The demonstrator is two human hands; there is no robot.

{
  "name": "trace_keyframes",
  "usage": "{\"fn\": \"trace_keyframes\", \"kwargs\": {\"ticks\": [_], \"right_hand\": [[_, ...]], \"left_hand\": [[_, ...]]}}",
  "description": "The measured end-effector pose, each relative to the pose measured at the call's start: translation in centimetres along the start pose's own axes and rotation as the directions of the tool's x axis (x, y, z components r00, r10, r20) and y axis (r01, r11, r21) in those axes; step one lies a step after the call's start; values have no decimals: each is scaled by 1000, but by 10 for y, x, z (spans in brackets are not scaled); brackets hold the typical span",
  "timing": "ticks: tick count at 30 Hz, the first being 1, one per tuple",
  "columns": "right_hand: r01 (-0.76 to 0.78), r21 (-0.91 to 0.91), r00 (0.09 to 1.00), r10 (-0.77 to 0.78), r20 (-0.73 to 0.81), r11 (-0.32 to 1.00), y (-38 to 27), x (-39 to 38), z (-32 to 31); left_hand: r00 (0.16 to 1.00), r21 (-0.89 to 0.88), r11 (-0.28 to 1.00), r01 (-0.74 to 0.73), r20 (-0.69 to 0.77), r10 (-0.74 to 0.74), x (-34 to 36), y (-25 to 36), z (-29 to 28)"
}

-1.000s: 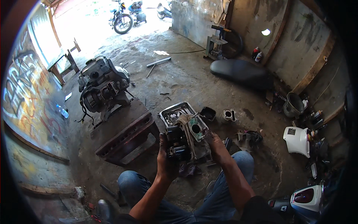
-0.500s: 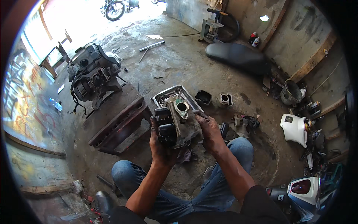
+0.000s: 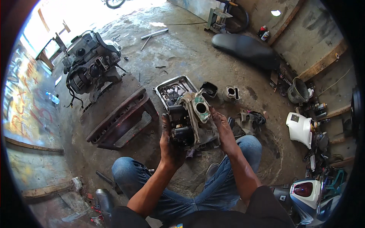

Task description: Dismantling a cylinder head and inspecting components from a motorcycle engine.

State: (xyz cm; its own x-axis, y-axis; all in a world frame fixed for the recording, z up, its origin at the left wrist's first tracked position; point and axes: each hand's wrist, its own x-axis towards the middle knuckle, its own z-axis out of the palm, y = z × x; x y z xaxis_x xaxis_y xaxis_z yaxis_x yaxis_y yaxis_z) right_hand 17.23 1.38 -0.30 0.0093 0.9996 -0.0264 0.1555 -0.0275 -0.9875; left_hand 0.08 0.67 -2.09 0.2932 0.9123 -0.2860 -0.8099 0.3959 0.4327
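Note:
Between my hands I hold up a grimy grey metal engine part (image 3: 195,130). A round port with greenish residue on its flange faces up, and black rounded pieces sit on its left side. My left hand (image 3: 170,143) supports it from the left and below, thumb raised along the side. My right hand (image 3: 224,131) grips the right side, fingers by the flange. Just beyond it a metal tray (image 3: 180,81) on the floor holds small loose parts. A black cover-like part (image 3: 208,90) and a grey engine cylinder (image 3: 231,93) stand to the tray's right.
On the left, a large engine (image 3: 89,60) rests by a dark reddish stand (image 3: 119,117). A black motorcycle seat (image 3: 245,49) lies at the far right. White body panels (image 3: 299,129), a bucket (image 3: 298,91) and other parts line the right wall. Metal bars (image 3: 154,34) lie farther off.
The engine part has moved slightly right in my hands and turned a little, so its port and black pieces show more. My view has shifted somewhat.

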Motion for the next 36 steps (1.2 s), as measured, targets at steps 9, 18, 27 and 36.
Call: {"fn": "trace_keyframes", "kwargs": {"ticks": [9,18,27,36], "right_hand": [[-238,329,971,228,70,914,1,8,13],[-347,337,938,327,116,875,14,4,7],[-307,449,951,263,160,839,14,10,18],[-428,409,902,353,249,806,8,14,18]], "left_hand": [[994,-154,987,51,-85,-64,4,-1,-1],[987,-217,975,54,-134,-85,-6,4,-4],[986,-165,986,17,-159,-44,0,2,-23],[992,-202,979,39,-110,-63,3,8,-40]]}}
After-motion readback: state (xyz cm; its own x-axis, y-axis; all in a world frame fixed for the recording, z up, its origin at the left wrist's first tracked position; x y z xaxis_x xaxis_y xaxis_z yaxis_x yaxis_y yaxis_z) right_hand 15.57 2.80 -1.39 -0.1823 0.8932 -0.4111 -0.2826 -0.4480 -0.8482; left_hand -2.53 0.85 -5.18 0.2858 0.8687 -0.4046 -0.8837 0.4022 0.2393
